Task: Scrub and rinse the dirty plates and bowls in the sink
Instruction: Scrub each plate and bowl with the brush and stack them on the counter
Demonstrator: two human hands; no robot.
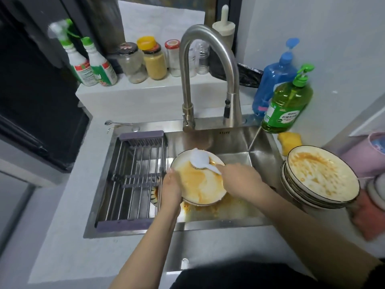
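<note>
Round white ceramic plate (pixel 199 184), orange-stained, is held tilted over the steel sink (pixel 260 161). Left hand (pixel 170 187) grips its rim; right hand (pixel 239 180) fingers curl round a white brush (pixel 201 159). Stacked dirty plates (pixel 320 178) remain unwashed on the table.

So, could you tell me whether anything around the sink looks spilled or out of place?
Yes: orange sauce residue is smeared on the sink floor beneath the plate being scrubbed. A patterned dish is tucked under the drying rack, partly hidden. The stack of dirty plates sits on the counter at the sink's right edge.
</note>
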